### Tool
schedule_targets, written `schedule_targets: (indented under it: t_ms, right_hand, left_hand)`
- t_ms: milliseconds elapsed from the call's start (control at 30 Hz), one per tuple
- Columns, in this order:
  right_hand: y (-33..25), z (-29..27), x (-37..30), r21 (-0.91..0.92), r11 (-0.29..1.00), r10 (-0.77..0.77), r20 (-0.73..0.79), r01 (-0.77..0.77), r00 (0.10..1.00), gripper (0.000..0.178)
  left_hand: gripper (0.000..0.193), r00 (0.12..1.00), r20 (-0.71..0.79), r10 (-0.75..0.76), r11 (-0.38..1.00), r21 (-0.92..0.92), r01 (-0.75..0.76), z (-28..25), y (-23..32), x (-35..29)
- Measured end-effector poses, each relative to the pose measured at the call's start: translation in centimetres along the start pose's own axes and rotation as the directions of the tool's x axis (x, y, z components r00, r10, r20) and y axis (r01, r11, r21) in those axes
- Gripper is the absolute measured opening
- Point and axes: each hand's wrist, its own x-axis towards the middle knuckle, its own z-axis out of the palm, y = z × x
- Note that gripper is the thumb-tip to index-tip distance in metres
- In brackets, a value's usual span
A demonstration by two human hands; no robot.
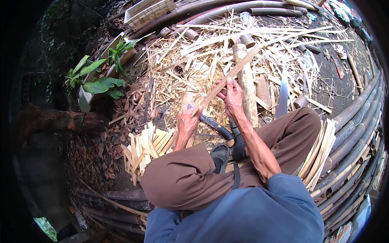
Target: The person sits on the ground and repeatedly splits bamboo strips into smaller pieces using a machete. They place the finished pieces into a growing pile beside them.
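A long flat bamboo strip [240, 65] slants up to the right in front of me, held between both hands. My left hand [189, 120] is closed on its lower end. Partway along it, my right hand [231, 96] grips the strip with the thumb on top. Just below the strip lies a tool with a dark, curved handle [219, 128], its far part hidden behind my hands. A thick bamboo pole [246, 83] stretches away beyond my right hand. To its right a saw blade [283, 93] points upward beside my right knee.
Cut bamboo slats [148, 148] are piled by my left knee, and longer strips [320, 154] lie at my right. Bamboo poles [356, 125] line the right side. Shavings [202, 52] cover the ground ahead. A planter with green leaves [97, 83] and a pale crate [149, 15] stand beyond.
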Motion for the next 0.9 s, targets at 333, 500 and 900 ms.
schedule_targets:
  t_ms: [333,500,900]
  right_hand:
    - [-16.7,-1.8,-2.3,-0.191,0.910,-0.404,-0.217,0.368,0.888,0.035]
    - [-33.1,-14.2,-9.1,-0.792,0.326,-0.793,0.070,0.517,0.606,0.034]
    - [-24.6,-15.3,-18.5,-0.974,0.216,-0.704,-0.203,-0.067,0.681,0.048]
  left_hand:
    - [0.036,0.937,-0.229,0.264,0.963,0.123,-0.242,-3.6,-2.5,2.6]
    - [0.039,0.922,-0.326,-0.209,0.795,-0.606,-0.034,-11.0,-5.6,2.7]
    - [0.075,0.897,-0.421,-0.134,0.162,-0.902,-0.399,-12.1,-7.7,3.2]
